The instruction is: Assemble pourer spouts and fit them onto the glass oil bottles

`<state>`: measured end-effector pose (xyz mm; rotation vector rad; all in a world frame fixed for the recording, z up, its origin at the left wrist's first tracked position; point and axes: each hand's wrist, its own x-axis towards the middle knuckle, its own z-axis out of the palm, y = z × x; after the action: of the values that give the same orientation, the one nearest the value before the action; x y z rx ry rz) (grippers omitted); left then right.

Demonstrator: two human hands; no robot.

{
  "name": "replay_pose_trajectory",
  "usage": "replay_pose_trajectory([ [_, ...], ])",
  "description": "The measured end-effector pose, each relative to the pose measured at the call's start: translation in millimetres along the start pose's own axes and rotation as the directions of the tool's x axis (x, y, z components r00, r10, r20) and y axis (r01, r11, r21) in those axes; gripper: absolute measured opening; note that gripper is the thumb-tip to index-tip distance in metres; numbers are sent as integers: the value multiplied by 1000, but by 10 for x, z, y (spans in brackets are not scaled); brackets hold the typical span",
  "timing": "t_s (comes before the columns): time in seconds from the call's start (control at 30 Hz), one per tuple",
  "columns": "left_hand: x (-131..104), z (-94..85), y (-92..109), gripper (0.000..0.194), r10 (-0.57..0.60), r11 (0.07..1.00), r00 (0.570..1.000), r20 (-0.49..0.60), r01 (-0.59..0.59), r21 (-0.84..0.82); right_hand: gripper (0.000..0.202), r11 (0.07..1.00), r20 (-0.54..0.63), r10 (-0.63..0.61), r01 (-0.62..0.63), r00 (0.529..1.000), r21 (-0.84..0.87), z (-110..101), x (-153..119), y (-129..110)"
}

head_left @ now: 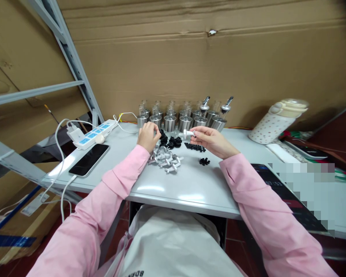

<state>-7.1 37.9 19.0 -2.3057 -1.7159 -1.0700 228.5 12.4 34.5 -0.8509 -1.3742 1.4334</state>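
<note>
Between the fingertips of my right hand [212, 140] is a white spout piece [186, 134], held above the table. My left hand [148, 136] is at the near side of the steel bottles [170, 123], beside the black ring-shaped parts [174, 142]; its fingers are curled together, and whatever they may hold is hidden. A heap of grey-white spout pieces [166, 159] lies just below my left hand. Small black caps [204, 161] and a row of black pieces [195, 147] rest nearer my right hand. Two bottles at the back right carry black-tipped pourers [227, 104].
At the left are a phone [89, 160], a power strip [96, 134] with white cables, and a metal shelf frame [75, 65]. A dotted flask [276, 121] and a tablet [288, 192] are at the right. Cardboard [161, 50] stands behind the bottles.
</note>
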Motion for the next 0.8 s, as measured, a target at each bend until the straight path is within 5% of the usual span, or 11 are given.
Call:
replay_pose_trajectory([
  [0.2, 0, 49, -75, 5, -6, 989, 994, 105, -10, 151, 27, 999, -6, -2, 1, 1000, -40, -29, 14, 23],
  [0.4, 15, 110, -120, 11, -53, 991, 975, 214, 25, 130, 28, 998, -10, -1, 1, 1000, -59, -27, 13, 27],
  [0.8, 22, 214, -204, 10, 23, 998, 985, 171, -33, 55, 30, 998, -24, -6, 5, 1000, -57, -7, 6, 9],
])
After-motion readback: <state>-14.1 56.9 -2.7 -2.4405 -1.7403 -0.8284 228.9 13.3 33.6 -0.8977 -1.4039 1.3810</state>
